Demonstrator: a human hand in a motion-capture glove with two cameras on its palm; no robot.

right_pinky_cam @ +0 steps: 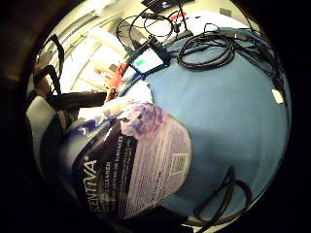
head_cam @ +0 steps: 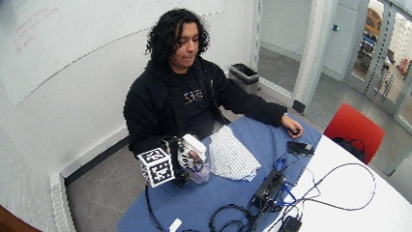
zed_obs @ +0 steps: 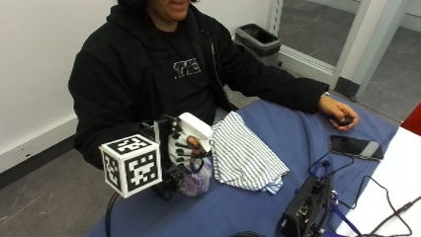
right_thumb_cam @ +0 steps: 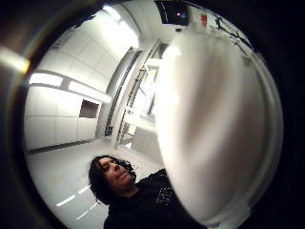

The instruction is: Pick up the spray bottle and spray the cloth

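Item: clear plastic spray bottle with white trigger head and purple-and-white label, held upright at the near edge of the blue-covered table, just beside the cloth. Whether its base touched the cover could not be told.

Item: black-gloved right hand, fingers curled round the bottle's neck below the white head, one fingertip at the front, by the trigger.

Item: bare left hand, resting across the table on a small dark object, well apart from the bottle.

Item: white cloth with thin dark stripes, lying rumpled and flat on the cover, between the bottle and a black phone.

Handling, as judged: bottle rigid and light to moderate in weight, liquid level not readable; smooth label likely slippery, so the neck under the head was the sound place to hold, index finger free for the trigger. Nozzle direction unclear; it probably needed turning toward the cloth. Cloth soft, limp, not fragile
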